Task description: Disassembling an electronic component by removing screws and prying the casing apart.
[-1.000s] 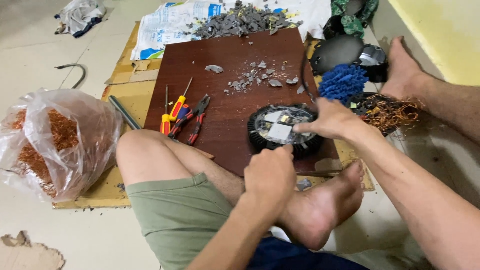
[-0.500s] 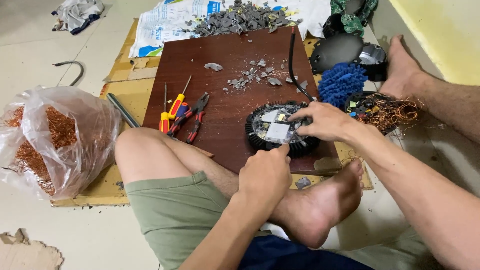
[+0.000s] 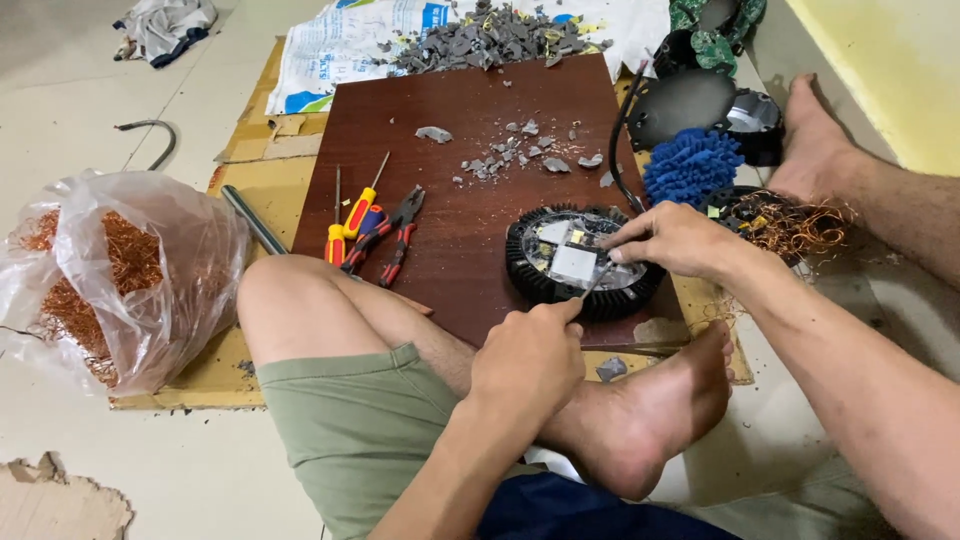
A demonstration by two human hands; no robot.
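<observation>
Black, ribbed, round lamp housing [image 3: 585, 265] sits on the brown wooden board [image 3: 450, 150] while my left hand [image 3: 530, 355] grips a thin metal tool [image 3: 592, 285] prying its plate, right fingers [image 3: 625, 238] pinching the rim; next needs steady leverage, I judge.

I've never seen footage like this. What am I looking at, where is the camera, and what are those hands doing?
The camera is worn on a person's head and looks down at their own lap, so you see their bare legs and both hands. They sit on the floor at a dark brown board. On it lies a round black finned device, open on top. The left hand holds a thin metal tool with its tip in the device; the right hand rests on the rim. Also on the board are screwdrivers, red-handled pliers and grey fragments. To the left sits a clear bag of copper wire.
</observation>
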